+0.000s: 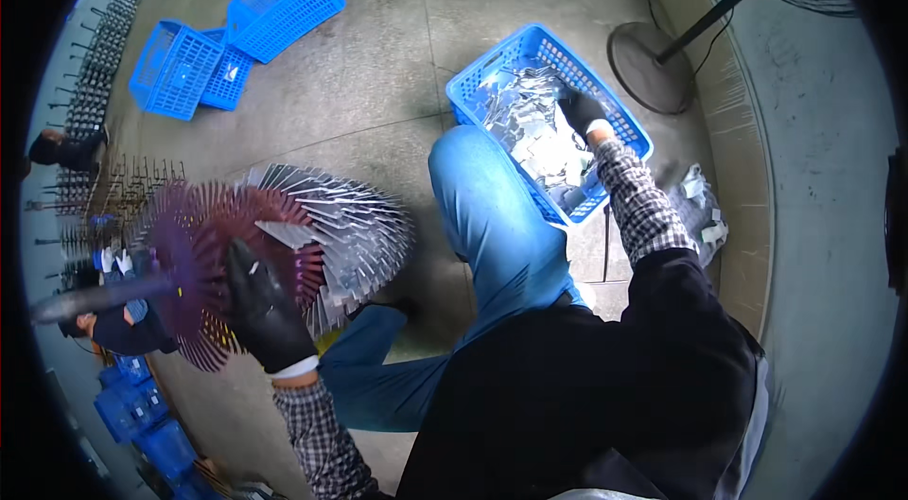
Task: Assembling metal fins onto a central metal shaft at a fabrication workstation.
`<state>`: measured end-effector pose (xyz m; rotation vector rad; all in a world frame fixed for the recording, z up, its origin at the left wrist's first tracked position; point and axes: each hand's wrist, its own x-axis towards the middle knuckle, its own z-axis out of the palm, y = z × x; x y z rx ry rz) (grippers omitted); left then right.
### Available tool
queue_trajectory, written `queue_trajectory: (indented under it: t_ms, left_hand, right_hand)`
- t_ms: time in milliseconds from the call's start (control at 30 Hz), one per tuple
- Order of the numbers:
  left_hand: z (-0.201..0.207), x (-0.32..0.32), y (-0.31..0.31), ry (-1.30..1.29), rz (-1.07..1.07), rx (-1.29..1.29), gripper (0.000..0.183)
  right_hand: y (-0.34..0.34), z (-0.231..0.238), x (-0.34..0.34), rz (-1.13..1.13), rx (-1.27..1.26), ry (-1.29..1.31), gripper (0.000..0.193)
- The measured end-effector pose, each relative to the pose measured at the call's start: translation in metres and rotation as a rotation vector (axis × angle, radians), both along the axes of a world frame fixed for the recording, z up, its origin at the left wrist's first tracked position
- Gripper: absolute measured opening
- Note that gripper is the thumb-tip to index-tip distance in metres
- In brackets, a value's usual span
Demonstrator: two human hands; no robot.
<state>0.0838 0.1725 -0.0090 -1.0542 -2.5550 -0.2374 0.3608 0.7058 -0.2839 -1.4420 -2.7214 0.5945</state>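
Observation:
My right hand [581,112], in a black glove, reaches into a blue plastic basket [627,118] of loose, shiny metal plates [539,136]. Its fingers look curled in against the plates; what they grip is hidden. At the left, my black-gloved left hand [262,306] lies against a round rack [203,249] with rings of reddish-purple tines. Its fingers point up along the tines, and their grip is hard to make out. Rows of thin silver plates [355,226] fan out from the rack's right side. One plate [286,234] juts across the tines near my left fingertips. A grey shaft [104,298] sticks out leftward.
Blue baskets [284,3] stand on the floor at the far left. A pedestal fan's round base [651,68] is beside the right wall. Bagged material [698,211] lies by that wall. Other people [128,330] and hanging racks [113,17] are along the left.

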Motion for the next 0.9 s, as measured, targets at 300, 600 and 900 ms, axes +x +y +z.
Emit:
queue_trajectory:
  t_ms: [300,600,900]
  left_hand:
    - [0.011,0.034,-0.042,-0.098,0.130,-0.711,0.053]
    - [0.018,0.048,-0.048,-0.123,-0.020,-0.433,0.051]
    - [0.054,0.036,-0.018,-0.212,-0.088,-0.258,0.050]
  right_hand:
    - [-0.050,-0.194,0.083,0.173,-0.082,-0.142,0.060]
    - [-0.061,-0.196,0.082,0.187,0.379,-0.317,0.038]
    - [-0.037,-0.124,0.065,-0.197,-0.253,0.396,0.032]
